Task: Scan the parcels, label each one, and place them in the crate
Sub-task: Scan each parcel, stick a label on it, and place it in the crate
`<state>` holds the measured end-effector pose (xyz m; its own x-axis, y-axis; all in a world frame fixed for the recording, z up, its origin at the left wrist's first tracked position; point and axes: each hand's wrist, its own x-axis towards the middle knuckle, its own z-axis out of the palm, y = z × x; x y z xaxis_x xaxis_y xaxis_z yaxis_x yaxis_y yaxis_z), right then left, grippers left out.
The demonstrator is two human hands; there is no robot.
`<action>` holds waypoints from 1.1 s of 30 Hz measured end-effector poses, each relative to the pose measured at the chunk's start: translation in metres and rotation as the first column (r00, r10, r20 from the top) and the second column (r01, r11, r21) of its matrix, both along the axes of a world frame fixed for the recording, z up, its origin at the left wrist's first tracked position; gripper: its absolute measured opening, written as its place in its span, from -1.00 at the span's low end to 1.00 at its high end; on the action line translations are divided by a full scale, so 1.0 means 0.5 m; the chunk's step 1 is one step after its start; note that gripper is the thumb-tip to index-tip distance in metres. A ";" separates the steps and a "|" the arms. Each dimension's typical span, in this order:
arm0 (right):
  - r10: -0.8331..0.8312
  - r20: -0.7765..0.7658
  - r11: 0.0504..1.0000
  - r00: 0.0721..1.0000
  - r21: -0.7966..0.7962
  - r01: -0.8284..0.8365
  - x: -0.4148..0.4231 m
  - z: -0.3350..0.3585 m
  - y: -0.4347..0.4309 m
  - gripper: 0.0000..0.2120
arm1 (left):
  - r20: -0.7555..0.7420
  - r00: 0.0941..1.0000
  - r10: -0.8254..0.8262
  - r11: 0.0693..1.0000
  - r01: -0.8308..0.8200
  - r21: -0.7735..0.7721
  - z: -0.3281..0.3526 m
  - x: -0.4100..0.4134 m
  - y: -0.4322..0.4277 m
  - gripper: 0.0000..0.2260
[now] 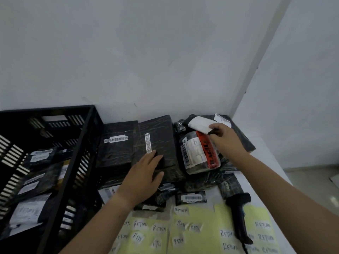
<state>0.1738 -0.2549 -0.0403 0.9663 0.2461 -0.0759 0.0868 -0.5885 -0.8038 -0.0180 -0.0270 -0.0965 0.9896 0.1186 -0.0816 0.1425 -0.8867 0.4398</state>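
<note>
Table (264, 158) pushed into the corner of a white room. A heap of parcels covers its far half.

- Left hand (145, 173): laid palm down on a flat black wrapped parcel (159, 136) in the middle of the heap. Fingers are fairly straight, thumb out to the right, nothing gripped. The fingertips reach the near end of the parcel's white barcode strip, which runs near to far.
- Right hand (225, 138): reached out to the far right of the heap, pinching the near end of a small white packet (200, 125) between thumb and fingers. The packet is tilted and sits above a clear bag (198, 153) with an orange-red band and a printed label.
- A second flat black parcel (115, 143) lies just left of the first, touching it. Its barcode runs left to right.
- A small black parcel (190, 197) with a barcode lies at the near edge of the heap.
- Crate (75, 162): black, slotted sides, at the left, right up against the heap. Several dark parcels are inside; the near one (27, 211) carries a handwritten RETURN label.
- Scanner (238, 213): black, handheld, lying untouched at the near right on the yellow sheets (201, 215), head toward the heap.
- Yellow sheets cover the near edge of the table and carry many white RETURN labels (140, 224), some blurred.
</note>
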 end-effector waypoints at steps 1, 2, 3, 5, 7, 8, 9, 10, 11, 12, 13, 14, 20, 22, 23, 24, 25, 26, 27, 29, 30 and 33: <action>-0.013 0.036 0.999 0.999 0.037 0.012 -0.006 0.007 0.000 -0.67 | 0.007 1.000 -0.001 1.000 0.001 0.002 -0.005 -0.001 0.000 -0.46; -0.025 0.066 0.997 0.997 0.072 0.020 -0.014 0.014 -0.001 -0.66 | 0.010 1.000 -0.001 1.000 0.001 0.003 -0.009 -0.003 0.001 -0.45; -0.031 0.095 0.995 0.995 0.099 0.022 -0.025 0.023 -0.004 -0.64 | 0.015 1.000 0.000 1.000 -0.001 0.005 -0.014 -0.005 0.001 -0.45; -0.034 0.129 0.987 0.991 0.157 0.014 -0.056 0.042 -0.010 -0.62 | 0.018 1.000 0.001 1.000 -0.001 0.009 -0.023 -0.008 0.003 -0.44; -0.009 0.123 0.974 0.992 0.227 -0.019 -0.098 0.063 -0.017 -0.62 | 0.014 1.000 0.007 1.000 -0.007 0.007 -0.024 -0.009 0.004 -0.44; 0.004 0.118 0.970 0.993 0.242 -0.033 -0.122 0.073 -0.023 -0.61 | 0.012 1.000 0.014 1.000 -0.014 -0.011 -0.020 -0.009 0.002 -0.44; 0.020 0.115 0.966 0.993 0.253 -0.049 -0.149 0.082 -0.028 -0.60 | 0.015 1.000 0.028 0.998 -0.027 -0.051 -0.007 -0.009 -0.004 -0.44; 0.032 0.106 0.961 0.994 0.270 -0.060 -0.177 0.088 -0.035 -0.58 | 0.020 0.999 0.050 0.991 -0.047 -0.125 0.010 -0.012 -0.012 -0.44; 0.048 0.089 0.954 0.995 0.291 -0.073 -0.206 0.094 -0.042 -0.56 | 0.034 0.996 0.085 0.968 -0.074 -0.238 0.030 -0.016 -0.024 -0.43; 0.067 0.070 0.947 0.995 0.308 -0.085 -0.234 0.098 -0.050 -0.53 | 0.050 0.990 0.131 0.917 -0.102 -0.387 0.052 -0.024 -0.037 -0.41; 0.089 0.045 0.942 0.995 0.319 -0.099 -0.261 0.099 -0.058 -0.51 | 0.063 0.982 0.180 0.832 -0.118 -0.542 0.072 -0.035 -0.051 -0.36; 0.112 0.015 0.936 0.994 0.334 -0.110 -0.287 0.101 -0.064 -0.51 | 0.079 0.972 0.221 0.743 -0.115 -0.660 0.091 -0.049 -0.064 -0.31; 0.140 -0.116 0.928 0.983 0.363 -0.089 -0.375 0.097 -0.088 -0.82 | 0.079 0.957 0.278 0.683 -0.139 -0.717 0.147 -0.148 -0.108 -0.63; 0.134 -0.105 0.949 0.985 0.300 -0.097 -0.377 0.082 -0.097 -0.75 | 0.018 0.964 0.266 0.665 -0.170 -0.727 0.155 -0.173 -0.123 -0.71; 0.131 -0.113 0.955 0.985 0.283 -0.094 -0.375 0.071 -0.102 -0.73 | -0.006 0.961 0.277 0.622 -0.184 -0.761 0.152 -0.182 -0.130 -0.68; 0.121 -0.125 0.958 0.985 0.273 -0.083 -0.370 0.062 -0.106 -0.74 | -0.035 0.951 0.307 0.558 -0.210 -0.803 0.147 -0.187 -0.138 -0.65; 0.106 -0.121 0.968 0.987 0.239 -0.074 -0.359 0.040 -0.115 -0.78 | -0.081 0.930 0.360 0.479 -0.258 -0.839 0.140 -0.189 -0.144 -0.65; 0.066 -0.111 0.980 0.992 0.193 -0.044 -0.343 0.013 -0.126 -0.85 | -0.143 0.897 0.418 0.388 -0.319 -0.865 0.131 -0.190 -0.150 -0.68; 0.012 -0.085 0.991 0.996 0.134 -0.001 -0.325 -0.018 -0.139 -0.93 | -0.214 0.861 0.461 0.290 -0.374 -0.881 0.126 -0.189 -0.154 -0.71; -0.107 -0.108 0.994 0.988 -0.048 0.103 -0.278 -0.115 -0.187 -0.84 | -0.311 0.812 0.495 0.144 -0.429 -0.892 0.115 -0.191 -0.158 -0.78; -0.155 -0.152 0.981 0.976 -0.139 0.135 -0.258 -0.171 -0.214 -0.70 | -0.330 0.803 0.497 0.112 -0.436 -0.893 0.109 -0.193 -0.160 -0.79; -0.260 -0.274 0.912 0.926 -0.385 0.142 -0.224 -0.307 -0.284 -0.26 | -0.350 0.785 0.512 0.079 -0.448 -0.890 0.104 -0.202 -0.168 -0.82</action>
